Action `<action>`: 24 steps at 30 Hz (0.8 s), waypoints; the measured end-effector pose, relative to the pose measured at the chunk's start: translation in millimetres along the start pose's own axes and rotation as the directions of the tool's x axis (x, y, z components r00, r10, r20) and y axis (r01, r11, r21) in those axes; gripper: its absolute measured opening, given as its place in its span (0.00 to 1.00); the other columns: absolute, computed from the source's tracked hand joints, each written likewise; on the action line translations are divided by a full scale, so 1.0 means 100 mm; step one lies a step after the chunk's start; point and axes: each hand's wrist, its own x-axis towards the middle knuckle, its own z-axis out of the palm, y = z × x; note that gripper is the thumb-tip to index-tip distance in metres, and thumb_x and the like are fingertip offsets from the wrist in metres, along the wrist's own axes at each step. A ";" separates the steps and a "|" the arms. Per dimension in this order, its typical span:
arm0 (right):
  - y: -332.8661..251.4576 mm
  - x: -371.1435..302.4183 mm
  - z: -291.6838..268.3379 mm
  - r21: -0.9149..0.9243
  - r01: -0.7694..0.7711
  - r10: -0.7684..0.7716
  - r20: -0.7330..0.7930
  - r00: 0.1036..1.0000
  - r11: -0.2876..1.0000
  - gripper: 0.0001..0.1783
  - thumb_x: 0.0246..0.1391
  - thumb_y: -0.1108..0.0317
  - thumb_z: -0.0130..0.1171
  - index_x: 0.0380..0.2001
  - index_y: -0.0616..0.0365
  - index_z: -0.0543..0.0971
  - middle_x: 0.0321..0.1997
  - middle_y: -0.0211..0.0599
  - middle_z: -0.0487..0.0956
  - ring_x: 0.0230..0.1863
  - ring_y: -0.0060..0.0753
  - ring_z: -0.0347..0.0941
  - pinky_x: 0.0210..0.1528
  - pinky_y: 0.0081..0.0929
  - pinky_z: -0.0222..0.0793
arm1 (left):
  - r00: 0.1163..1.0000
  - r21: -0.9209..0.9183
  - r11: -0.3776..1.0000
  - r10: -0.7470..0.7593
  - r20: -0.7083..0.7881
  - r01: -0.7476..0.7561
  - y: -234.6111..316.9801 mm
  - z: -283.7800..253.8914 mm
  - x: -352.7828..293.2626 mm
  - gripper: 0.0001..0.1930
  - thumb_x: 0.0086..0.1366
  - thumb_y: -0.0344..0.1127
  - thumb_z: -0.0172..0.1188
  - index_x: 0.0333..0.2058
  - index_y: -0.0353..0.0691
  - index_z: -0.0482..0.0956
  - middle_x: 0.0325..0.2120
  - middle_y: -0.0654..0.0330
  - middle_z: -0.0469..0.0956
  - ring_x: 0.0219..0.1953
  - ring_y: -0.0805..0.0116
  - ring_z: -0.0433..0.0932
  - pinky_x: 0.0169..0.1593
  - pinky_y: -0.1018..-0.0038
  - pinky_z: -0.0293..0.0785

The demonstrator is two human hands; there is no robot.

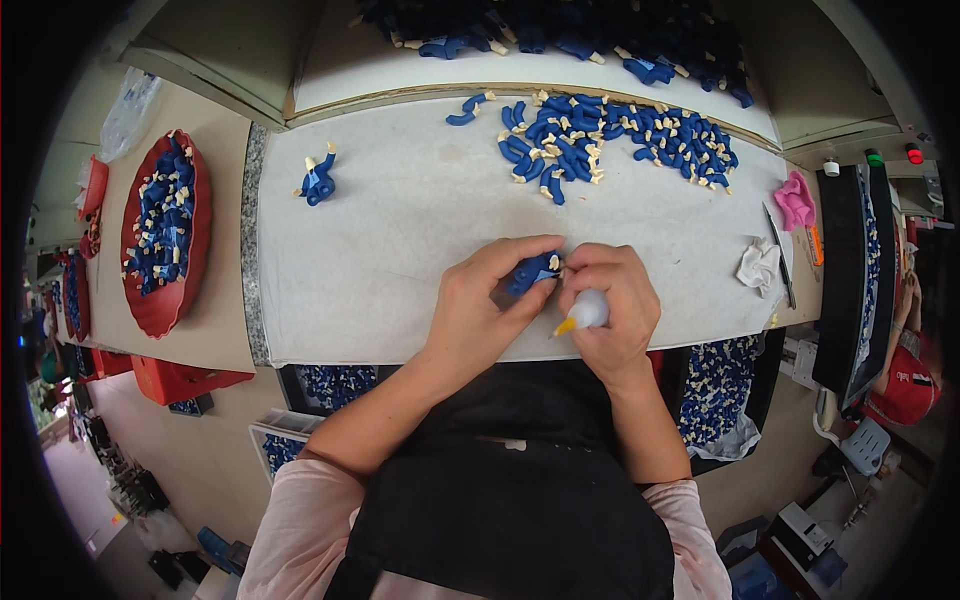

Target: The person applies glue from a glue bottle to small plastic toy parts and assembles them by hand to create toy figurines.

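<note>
My left hand is closed around a small blue figure torso with a cream tip, above the near middle of the white-covered table. Beside it, my right hand grips a small squeeze bottle with a yellow nozzle, pointing down and left. The right thumb and forefinger meet at the torso's right side; any small piece pinched there is too hidden to make out. One blue figure with raised cream-handed arm stands alone on the left. Farther back lies a heap of loose blue arms with cream hands.
A red oval basin holding blue figures stands left. Dark blue pieces crowd the shelf behind. At right lie a pink cloth, a white crumpled cloth and a thin dark tool. Trays of blue parts sit below the edge.
</note>
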 end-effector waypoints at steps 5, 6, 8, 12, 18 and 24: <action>0.00 -0.02 0.01 0.022 -0.029 0.029 0.002 1.000 0.999 0.14 0.23 0.84 0.55 0.19 0.59 0.68 0.25 0.38 0.73 0.23 0.36 0.68 0.23 0.24 0.64 | 1.000 -0.016 0.999 -0.028 0.008 0.029 0.03 0.00 0.00 0.18 0.47 0.21 0.57 0.40 0.40 0.73 0.31 0.58 0.74 0.30 0.70 0.74 0.32 0.79 0.70; 0.01 -0.03 -0.01 0.021 -0.031 0.031 0.002 1.000 0.999 0.14 0.23 0.84 0.55 0.19 0.59 0.68 0.25 0.38 0.73 0.23 0.36 0.68 0.23 0.24 0.64 | 0.999 -0.024 0.998 -0.052 0.010 0.053 0.05 -0.01 0.00 0.17 0.47 0.22 0.57 0.40 0.39 0.73 0.31 0.58 0.74 0.30 0.70 0.74 0.32 0.79 0.70; 0.07 -0.02 -0.04 -0.030 -0.080 0.081 0.014 0.997 0.996 0.14 0.22 0.84 0.55 0.19 0.59 0.69 0.25 0.37 0.73 0.23 0.35 0.67 0.23 0.24 0.63 | 0.997 -0.032 0.997 -0.074 0.012 0.074 0.05 -0.01 0.00 0.17 0.48 0.22 0.57 0.40 0.39 0.73 0.31 0.58 0.74 0.30 0.71 0.74 0.32 0.79 0.70; 0.02 -0.01 -0.05 0.035 -0.041 0.040 0.015 0.999 0.999 0.14 0.22 0.84 0.54 0.19 0.60 0.69 0.24 0.37 0.73 0.23 0.36 0.67 0.23 0.23 0.63 | 0.999 -0.017 0.999 -0.035 0.008 0.035 0.05 -0.01 0.00 0.17 0.48 0.22 0.57 0.40 0.39 0.73 0.30 0.57 0.74 0.31 0.70 0.74 0.33 0.79 0.70; 0.02 0.00 -0.03 0.042 -0.030 0.031 -0.008 1.000 0.999 0.14 0.21 0.84 0.55 0.19 0.59 0.69 0.24 0.37 0.73 0.23 0.36 0.67 0.23 0.24 0.62 | 1.000 0.005 1.000 0.001 -0.002 -0.001 0.01 0.01 -0.02 0.17 0.48 0.22 0.57 0.40 0.39 0.73 0.30 0.57 0.74 0.31 0.69 0.74 0.33 0.78 0.70; 0.01 0.00 -0.04 0.027 0.006 -0.006 0.013 1.000 1.000 0.14 0.20 0.84 0.55 0.19 0.59 0.68 0.24 0.36 0.73 0.22 0.35 0.67 0.22 0.24 0.62 | 1.000 0.011 1.000 -0.011 -0.006 0.011 0.03 0.01 -0.02 0.17 0.48 0.22 0.56 0.39 0.40 0.73 0.30 0.57 0.74 0.31 0.69 0.74 0.33 0.78 0.70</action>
